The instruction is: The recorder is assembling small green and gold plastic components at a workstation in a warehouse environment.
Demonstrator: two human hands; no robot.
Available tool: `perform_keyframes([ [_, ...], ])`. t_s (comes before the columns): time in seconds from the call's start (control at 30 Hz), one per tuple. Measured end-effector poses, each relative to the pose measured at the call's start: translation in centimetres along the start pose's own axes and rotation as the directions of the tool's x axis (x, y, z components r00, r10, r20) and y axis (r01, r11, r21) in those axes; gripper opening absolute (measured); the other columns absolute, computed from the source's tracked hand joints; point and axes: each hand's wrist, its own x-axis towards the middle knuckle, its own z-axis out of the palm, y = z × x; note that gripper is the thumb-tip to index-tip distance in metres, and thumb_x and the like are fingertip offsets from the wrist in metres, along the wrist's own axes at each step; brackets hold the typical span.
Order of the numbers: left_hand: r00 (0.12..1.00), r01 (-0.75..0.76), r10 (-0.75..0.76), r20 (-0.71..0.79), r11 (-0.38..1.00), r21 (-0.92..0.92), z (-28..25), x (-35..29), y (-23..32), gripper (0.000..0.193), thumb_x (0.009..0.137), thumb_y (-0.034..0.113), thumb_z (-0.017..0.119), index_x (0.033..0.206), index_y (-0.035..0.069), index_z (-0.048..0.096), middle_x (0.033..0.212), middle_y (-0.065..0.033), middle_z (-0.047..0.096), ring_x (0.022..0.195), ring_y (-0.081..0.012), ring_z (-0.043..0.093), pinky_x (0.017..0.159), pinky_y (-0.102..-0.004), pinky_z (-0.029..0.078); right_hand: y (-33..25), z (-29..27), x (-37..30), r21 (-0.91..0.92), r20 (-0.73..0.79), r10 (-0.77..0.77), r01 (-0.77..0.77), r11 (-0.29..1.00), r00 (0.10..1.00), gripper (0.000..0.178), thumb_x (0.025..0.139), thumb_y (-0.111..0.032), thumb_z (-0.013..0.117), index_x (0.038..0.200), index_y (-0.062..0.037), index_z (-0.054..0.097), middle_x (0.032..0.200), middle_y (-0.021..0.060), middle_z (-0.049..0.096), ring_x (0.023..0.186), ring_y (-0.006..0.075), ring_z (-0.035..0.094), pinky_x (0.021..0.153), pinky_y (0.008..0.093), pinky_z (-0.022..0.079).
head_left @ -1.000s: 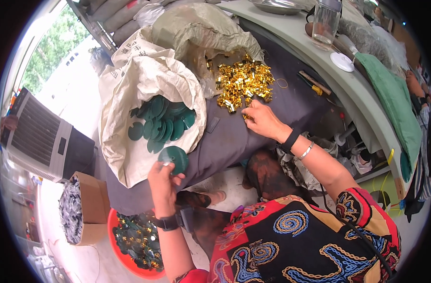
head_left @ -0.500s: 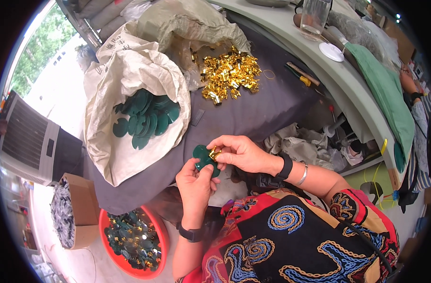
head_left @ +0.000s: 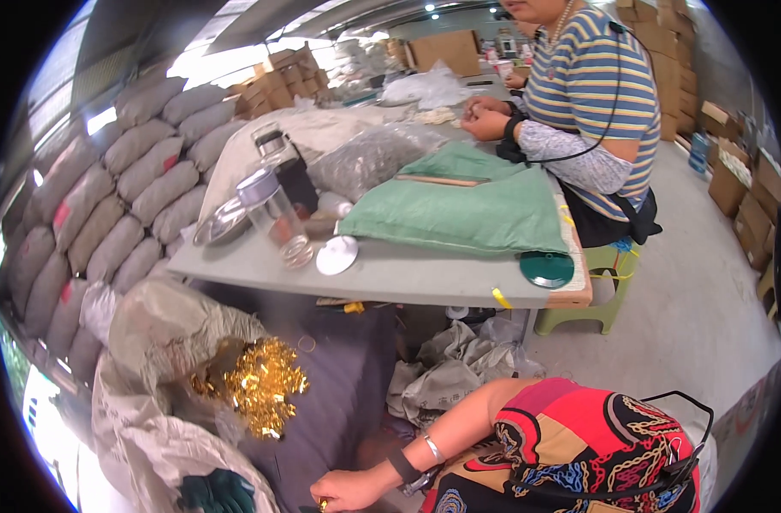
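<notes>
Daylight fills the scene, strongest at the left rim, where an opening low on that side burns out to plain white and bleaches the white sack (head_left: 142, 453) beside it. Small ceiling lamps (head_left: 429, 7) glow as bright dots at the top. The grey bench (head_left: 390, 274) is evenly lit and casts a deep shadow beneath, over the dark cloth (head_left: 339, 385). The gold pieces (head_left: 258, 385) glint and smear into soft streaks; the lower left is blurred. The striped shirt (head_left: 587, 77) across the bench is sharp. The fisheye bends the stacked sacks (head_left: 108, 197) and bench edge, and a black ring frames everything.
</notes>
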Motion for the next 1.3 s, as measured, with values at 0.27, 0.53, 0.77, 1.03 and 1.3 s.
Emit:
perform_keyframes([
  [0.27,0.952,-0.283,0.288,-0.107,0.957,0.057,1.5,-0.2,-2.7,0.018,0.085,0.017,0.062,0.092,0.001,0.059,0.074,-0.0213,0.059,0.066,-0.0426,0.058,0.055,-0.0479,0.046,-4.4,-1.0,0.0,0.583,0.244,0.630,-0.631,0.512,0.737,0.019,0.086,-0.012,0.058,0.076,0.0022,0.065,0.054,0.0034,0.057,0.044,0.0102,0.050,0.040,0.0263,0.039],
  [0.53,0.947,0.278,-0.320,-0.028,0.860,-0.428,-2.2,2.7,-6.6,0.016,0.083,0.008,0.057,0.095,-0.002,0.058,0.061,-0.0025,0.053,0.049,-0.0099,0.049,0.043,-0.0229,0.037,-4.0,0.1,4.3,0.356,0.398,0.395,-0.536,0.765,0.828,0.029,0.088,-0.027,0.062,0.084,0.0018,0.061,0.063,0.0052,0.061,0.051,0.0111,0.059,0.044,0.0267,0.047],
  [0.77,0.639,0.304,-0.687,-0.345,0.638,-0.707,-16.9,-5.2,-23.3,0.029,0.090,0.014,0.056,0.113,-0.002,0.052,0.078,-0.0083,0.057,0.062,-0.0149,0.056,0.049,-0.0226,0.041,3.2,-4.8,3.6,-0.207,-0.060,0.191,-0.199,0.958,0.980,0.022,0.077,-0.017,0.065,0.090,-0.0004,0.065,0.078,0.0144,0.064,0.072,0.0267,0.063,0.066,0.0373,0.051],
  [1.03,0.281,0.397,-0.942,-0.184,0.289,-0.871,-29.1,-18.4,-35.0,0.037,0.091,0.024,0.052,0.117,-0.003,0.051,0.106,-0.0183,0.060,0.090,-0.0294,0.063,0.072,-0.0346,0.053,7.9,-5.7,6.9,-0.475,-0.058,0.092,-0.109,0.873,0.994,0.033,0.080,-0.013,0.065,0.111,-0.0045,0.059,0.088,0.0172,0.059,0.083,0.0344,0.060,0.075,0.0426,0.049],
  [1.3,0.675,0.487,-0.651,-0.348,0.747,-0.452,-17.6,-4.0,-20.9,0.026,0.086,0.012,0.060,0.107,-0.003,0.062,0.090,-0.0099,0.064,0.079,-0.0166,0.063,0.058,-0.0258,0.046,7.6,-2.6,7.4,-0.668,0.049,0.168,-0.093,0.738,0.984,0.035,0.083,-0.014,0.064,0.117,-0.0107,0.056,0.096,0.0166,0.052,0.086,0.0361,0.057,0.075,0.0439,0.048],
])
